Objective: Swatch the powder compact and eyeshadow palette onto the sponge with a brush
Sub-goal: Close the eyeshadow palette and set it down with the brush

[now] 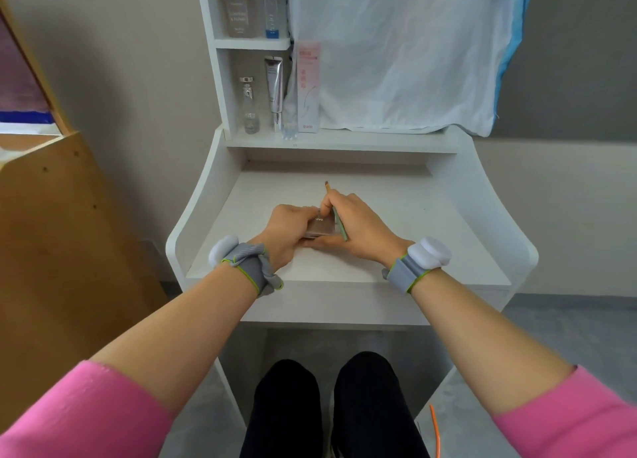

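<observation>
desk (396, 216): matt white laminate | cabinet (69, 216): smooth wood | cloth (396, 43): thin white fabric | tube (274, 85): glossy metallic | bottle (251, 109): clear glass

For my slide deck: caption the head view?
Both hands grip a small case; the right hand also holds a brush.

— Where do we have the palette (321, 229)?
— Between our left hand (289, 228) and right hand (358, 229), just above the desk (396, 209).
— And the brush (336, 212)?
— In our right hand, beside the palette. Bottles (249, 106) stand shelved behind both hands.

palette (320, 229) mostly hidden by hands — lettering unreadable, brush (336, 216) partly covered
</observation>
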The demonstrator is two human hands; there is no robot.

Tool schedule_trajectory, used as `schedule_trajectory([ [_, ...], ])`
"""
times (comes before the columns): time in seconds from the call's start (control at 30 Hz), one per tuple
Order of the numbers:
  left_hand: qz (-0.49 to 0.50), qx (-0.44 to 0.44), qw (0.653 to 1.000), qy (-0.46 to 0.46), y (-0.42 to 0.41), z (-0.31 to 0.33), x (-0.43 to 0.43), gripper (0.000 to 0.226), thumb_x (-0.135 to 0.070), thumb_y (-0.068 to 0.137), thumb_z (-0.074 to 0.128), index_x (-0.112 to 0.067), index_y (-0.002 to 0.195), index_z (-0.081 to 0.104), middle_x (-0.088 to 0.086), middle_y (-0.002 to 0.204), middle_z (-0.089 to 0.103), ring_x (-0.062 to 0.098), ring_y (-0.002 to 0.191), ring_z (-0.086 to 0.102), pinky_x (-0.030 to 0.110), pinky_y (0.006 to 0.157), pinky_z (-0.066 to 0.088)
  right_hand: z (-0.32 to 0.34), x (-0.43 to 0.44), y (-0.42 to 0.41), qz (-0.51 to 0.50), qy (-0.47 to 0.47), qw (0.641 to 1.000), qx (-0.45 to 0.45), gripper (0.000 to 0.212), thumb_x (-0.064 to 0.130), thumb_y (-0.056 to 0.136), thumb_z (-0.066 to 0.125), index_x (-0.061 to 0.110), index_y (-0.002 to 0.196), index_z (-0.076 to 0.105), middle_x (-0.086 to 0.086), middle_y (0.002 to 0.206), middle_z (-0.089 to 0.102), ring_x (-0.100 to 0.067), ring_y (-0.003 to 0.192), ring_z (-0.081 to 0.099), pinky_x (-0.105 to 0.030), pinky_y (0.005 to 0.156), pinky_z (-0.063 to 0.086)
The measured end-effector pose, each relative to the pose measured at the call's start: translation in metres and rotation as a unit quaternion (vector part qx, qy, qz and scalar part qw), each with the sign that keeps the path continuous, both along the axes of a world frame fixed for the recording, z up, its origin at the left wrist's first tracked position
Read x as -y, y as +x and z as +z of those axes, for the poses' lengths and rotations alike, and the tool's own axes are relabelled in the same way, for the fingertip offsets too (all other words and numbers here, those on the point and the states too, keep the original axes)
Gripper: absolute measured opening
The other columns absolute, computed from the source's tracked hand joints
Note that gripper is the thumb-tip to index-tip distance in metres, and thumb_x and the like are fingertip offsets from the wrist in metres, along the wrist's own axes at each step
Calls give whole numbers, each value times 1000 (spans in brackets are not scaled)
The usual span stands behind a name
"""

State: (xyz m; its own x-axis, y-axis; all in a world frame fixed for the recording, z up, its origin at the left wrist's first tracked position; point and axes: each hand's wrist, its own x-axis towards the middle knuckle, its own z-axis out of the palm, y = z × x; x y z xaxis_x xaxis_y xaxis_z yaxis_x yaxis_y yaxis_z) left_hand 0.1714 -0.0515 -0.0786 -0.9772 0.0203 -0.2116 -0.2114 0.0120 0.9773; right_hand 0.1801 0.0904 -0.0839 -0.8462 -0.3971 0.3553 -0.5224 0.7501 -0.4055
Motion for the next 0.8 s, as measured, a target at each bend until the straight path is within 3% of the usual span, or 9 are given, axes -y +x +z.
schedule_trajectory([
  [0.13,6,-29,993,-114,-10,-5,10,20,-12,90,60,-10,71,63,8,67,59,19,52,50,24,46,41,-5,6,-12,-8,27,999,22,51,37,73,81,12,103,48,0,94,55,-26,91,47,-34,71,40],
  [0.23,12,-47,980,-192,-18,-11,16,18,-19,87,64,-12,70,64,6,66,59,21,59,50,24,52,39,-10,8,-17,-6,23,999,44,51,35,74,81,12,104,47,0,94,54,-25,90,46,-32,70,37],
  [0.43,8,-97,951,-294,-22,-17,16,22,-22,90,59,-3,92,71,10,85,67,22,76,56,29,70,45,-14,9,-22,9,15,998,66,50,34,75,81,7,103,49,-1,91,53,-18,80,44,-25,62,33],
  [0.57,-5,-109,937,-332,-24,-17,16,24,-19,90,58,0,96,71,16,95,71,22,80,57,30,74,47,-15,7,-24,17,15,997,67,48,34,76,80,7,102,50,-1,92,52,-16,79,42,-16,60,32],
  [0.8,-9,-107,936,-336,-25,-18,18,22,-19,90,59,-2,95,72,16,94,71,26,83,61,27,70,45,-15,8,-24,12,20,997,68,46,34,77,79,9,102,50,-1,93,51,-18,83,42,-28,68,33],
])
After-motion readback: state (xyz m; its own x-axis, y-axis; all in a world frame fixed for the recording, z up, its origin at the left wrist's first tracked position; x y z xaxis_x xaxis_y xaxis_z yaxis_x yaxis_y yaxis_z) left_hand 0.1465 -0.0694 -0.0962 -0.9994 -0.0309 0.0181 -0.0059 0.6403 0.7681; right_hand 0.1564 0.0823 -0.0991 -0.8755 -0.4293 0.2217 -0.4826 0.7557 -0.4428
